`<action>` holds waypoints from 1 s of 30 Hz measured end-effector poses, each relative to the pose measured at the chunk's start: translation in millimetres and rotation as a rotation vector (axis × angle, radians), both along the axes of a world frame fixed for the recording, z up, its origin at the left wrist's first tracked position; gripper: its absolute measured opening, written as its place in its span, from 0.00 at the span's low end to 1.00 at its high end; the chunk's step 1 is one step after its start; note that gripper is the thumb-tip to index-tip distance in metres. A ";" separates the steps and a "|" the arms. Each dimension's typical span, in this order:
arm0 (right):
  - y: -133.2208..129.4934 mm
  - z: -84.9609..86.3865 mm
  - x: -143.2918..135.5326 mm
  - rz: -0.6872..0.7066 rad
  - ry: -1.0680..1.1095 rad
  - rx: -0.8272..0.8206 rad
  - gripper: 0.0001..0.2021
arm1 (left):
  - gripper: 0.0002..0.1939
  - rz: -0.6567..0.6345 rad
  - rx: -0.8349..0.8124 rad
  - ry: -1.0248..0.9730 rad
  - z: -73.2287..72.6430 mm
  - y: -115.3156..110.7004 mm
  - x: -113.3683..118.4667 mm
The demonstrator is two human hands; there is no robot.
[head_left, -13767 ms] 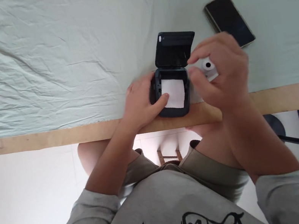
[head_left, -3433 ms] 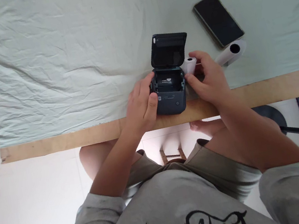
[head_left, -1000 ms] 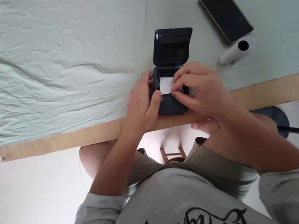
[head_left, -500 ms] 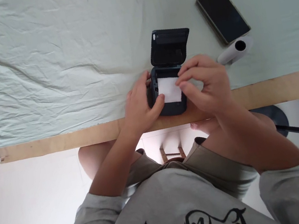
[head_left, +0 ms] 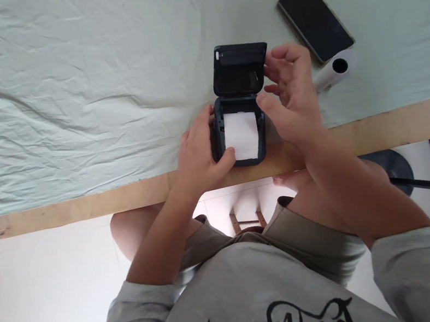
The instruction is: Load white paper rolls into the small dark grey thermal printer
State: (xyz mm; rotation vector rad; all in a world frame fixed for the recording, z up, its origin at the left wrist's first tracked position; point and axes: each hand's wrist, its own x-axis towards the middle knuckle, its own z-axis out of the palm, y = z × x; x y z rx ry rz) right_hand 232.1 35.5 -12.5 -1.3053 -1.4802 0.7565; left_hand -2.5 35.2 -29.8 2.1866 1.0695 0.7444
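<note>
A small dark portable printer (head_left: 263, 138) sits at the table's front edge, its hinged lid (head_left: 238, 71) raised and tilted back. White paper (head_left: 242, 134) fills its compartment and reaches down over the front edge. My left hand (head_left: 200, 147) grips the printer's left side, with the thumb on the front left corner by the paper. Beside the lid's right edge is my right hand (head_left: 292, 92), its fingers parted and partly curled behind the edge. Its thumb is near the hinge; whether the fingertips touch the lid is hard to tell.
A white paper roll (head_left: 328, 75) with a dark core lies right of my right hand. Behind it rests a phone (head_left: 316, 21) in a case. A wrinkled pale green cloth (head_left: 93, 82) covers the table, and the wooden edge (head_left: 81, 205) runs along the front.
My right hand has let go of the paper and moved up beside the lid. The paper now extends farther toward the printer's front edge. My left hand keeps its hold.
</note>
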 end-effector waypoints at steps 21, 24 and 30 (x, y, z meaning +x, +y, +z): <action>4.3 -10.5 3.6 0.137 -0.230 -0.021 0.18 | 0.36 -0.036 0.002 0.039 17.6 -4.2 3.1; 7.4 -10.6 7.1 0.204 -0.233 -0.046 0.19 | 0.33 -0.049 -0.005 0.081 22.6 -5.5 3.7; 9.9 -1.8 11.0 0.290 -0.198 -0.091 0.22 | 0.33 -0.040 -0.019 0.112 25.3 -6.9 4.7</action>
